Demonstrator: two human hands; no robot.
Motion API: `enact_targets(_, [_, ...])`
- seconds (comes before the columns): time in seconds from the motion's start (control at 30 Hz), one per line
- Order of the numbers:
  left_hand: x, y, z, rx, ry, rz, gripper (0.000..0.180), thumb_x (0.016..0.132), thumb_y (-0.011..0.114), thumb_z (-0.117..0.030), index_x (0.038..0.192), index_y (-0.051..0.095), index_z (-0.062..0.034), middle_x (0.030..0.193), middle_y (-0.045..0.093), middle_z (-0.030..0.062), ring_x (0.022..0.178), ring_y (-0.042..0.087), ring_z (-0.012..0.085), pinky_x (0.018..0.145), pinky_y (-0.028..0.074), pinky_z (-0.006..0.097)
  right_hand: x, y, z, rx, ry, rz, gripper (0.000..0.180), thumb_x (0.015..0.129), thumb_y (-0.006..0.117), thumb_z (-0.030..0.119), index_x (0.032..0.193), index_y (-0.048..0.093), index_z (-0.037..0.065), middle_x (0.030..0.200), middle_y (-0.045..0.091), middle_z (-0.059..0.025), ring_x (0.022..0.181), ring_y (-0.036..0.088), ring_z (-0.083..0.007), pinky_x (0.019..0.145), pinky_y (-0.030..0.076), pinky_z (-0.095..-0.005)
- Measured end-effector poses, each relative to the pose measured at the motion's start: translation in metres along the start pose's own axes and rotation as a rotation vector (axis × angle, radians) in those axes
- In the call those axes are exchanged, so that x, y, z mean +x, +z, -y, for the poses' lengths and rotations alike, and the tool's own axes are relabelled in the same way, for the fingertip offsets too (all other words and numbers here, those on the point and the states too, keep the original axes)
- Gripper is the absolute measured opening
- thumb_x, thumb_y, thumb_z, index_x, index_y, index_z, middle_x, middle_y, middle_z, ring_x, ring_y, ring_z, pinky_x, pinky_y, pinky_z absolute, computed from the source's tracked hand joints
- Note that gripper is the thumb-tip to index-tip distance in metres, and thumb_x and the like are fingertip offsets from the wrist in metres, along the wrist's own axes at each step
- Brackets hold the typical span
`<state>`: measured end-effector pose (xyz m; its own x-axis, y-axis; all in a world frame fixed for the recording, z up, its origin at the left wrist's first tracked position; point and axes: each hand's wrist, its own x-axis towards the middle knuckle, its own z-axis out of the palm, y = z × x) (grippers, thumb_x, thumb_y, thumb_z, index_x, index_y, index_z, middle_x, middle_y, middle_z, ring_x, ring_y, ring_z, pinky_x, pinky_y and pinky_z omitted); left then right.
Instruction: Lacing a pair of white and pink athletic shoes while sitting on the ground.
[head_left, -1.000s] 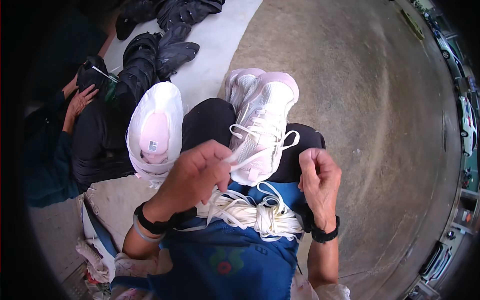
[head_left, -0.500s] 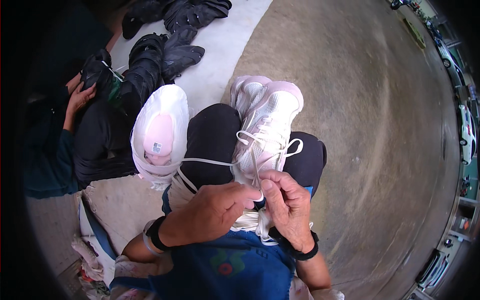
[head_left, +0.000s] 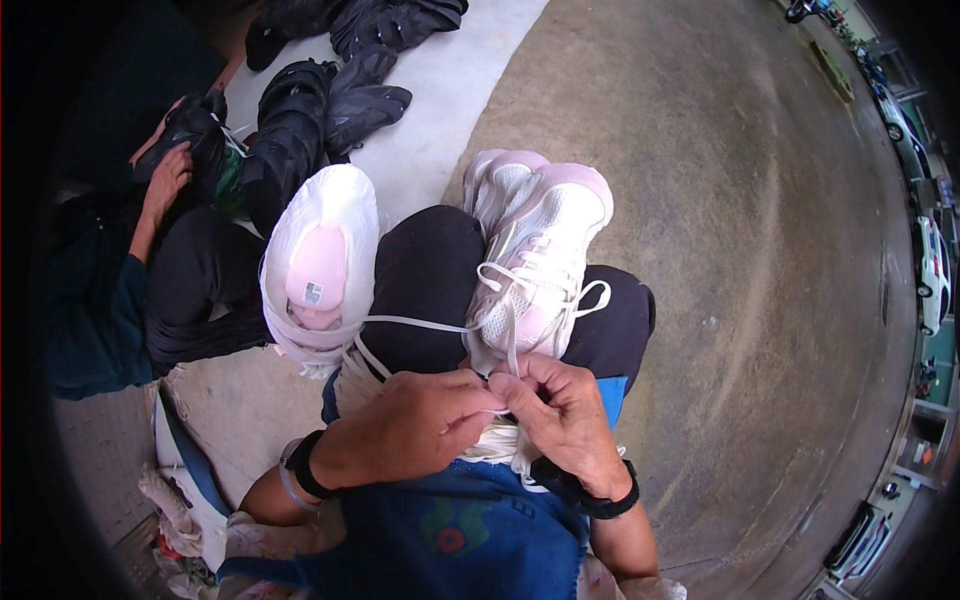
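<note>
Across my lap lies a white and pink sneaker (head_left: 540,270), its laces partly threaded and looped at the sides. Both hands meet just below it. My left hand (head_left: 425,420) pinches a white shoelace (head_left: 512,330) near its end, and my right hand (head_left: 560,410) has thumb and forefinger closed on the same lace, touching the left fingertips. The lace rises from the fingers to the sneaker. Bunched white laces (head_left: 497,442) lie in my lap beneath the hands. At the left of my knee, an upturned white and pink shoe piece (head_left: 318,270) shows its pink tongue.
Another pale sneaker (head_left: 490,180) sits behind the first. Stacked black shoes (head_left: 295,130) lie on a white sheet (head_left: 440,110) at upper left. Close by on the left, a co-worker's hand (head_left: 165,185) holds a black shoe (head_left: 200,130). Concrete floor (head_left: 740,300) extends rightward toward parked cars (head_left: 932,265).
My hands have come closer together and shifted slightly left, fingertips now meeting on the lace. The co-worker's hand has moved up along the black shoe.
</note>
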<state>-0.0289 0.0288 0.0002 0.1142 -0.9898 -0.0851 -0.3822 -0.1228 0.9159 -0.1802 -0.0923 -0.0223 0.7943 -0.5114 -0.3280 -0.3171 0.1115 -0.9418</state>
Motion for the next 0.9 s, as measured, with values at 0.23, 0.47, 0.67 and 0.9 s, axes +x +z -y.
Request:
enact_targets(0.23, [-0.001, -0.005, 0.010, -0.194, -0.150, -0.120, 0.012, 0.094, 0.061, -0.010, 0.092, 0.066, 0.0005, 0.081, 0.067, 0.0096, 0.076, 0.066, 0.0221, 0.067, 0.052, 0.032, -0.003, -0.001, 0.000, 0.139, -0.145, -0.053, 0.013, 0.096, 0.060, 0.008, 0.095, 0.068, -0.001, 0.085, 0.061, -0.0056, 0.079, 0.056, -0.0134, 0.071, 0.045, -0.0262])
enact_targets(0.47, [0.007, -0.032, 0.010, -0.527, -0.515, -0.220, 0.016, 0.096, 0.059, -0.014, 0.101, 0.065, 0.0006, 0.073, 0.057, -0.0018, 0.069, 0.052, 0.0034, 0.064, 0.048, 0.021, -0.011, -0.011, -0.006, 0.544, -0.119, -0.139, 0.025, 0.103, 0.049, 0.019, 0.096, 0.062, -0.001, 0.083, 0.059, -0.0028, 0.077, 0.056, -0.0108, 0.076, 0.048, -0.0273])
enact_targets(0.67, [-0.009, -0.070, 0.041, -0.607, -0.652, -0.228, 0.025, 0.097, 0.061, -0.028, 0.092, 0.064, -0.0040, 0.065, 0.045, -0.0059, 0.050, 0.038, 0.0015, 0.044, 0.030, 0.018, -0.023, -0.044, -0.011, 0.295, 0.184, -0.246, 0.026, 0.101, 0.055, 0.027, 0.093, 0.061, 0.003, 0.057, 0.036, 0.0091, 0.044, 0.030, -0.0003, 0.039, 0.029, -0.0175])
enact_targets(0.9, [-0.024, -0.081, 0.051, -1.120, -0.452, -0.412, 0.032, 0.099, 0.054, -0.029, 0.073, 0.045, -0.0151, 0.060, 0.038, -0.0054, 0.049, 0.038, 0.0063, 0.045, 0.035, 0.022, -0.020, -0.066, -0.026, 0.474, 0.191, -0.376, 0.023, 0.101, 0.056, 0.025, 0.098, 0.062, 0.003, 0.061, 0.042, 0.0075, 0.046, 0.033, -0.0003, 0.039, 0.028, -0.0187])
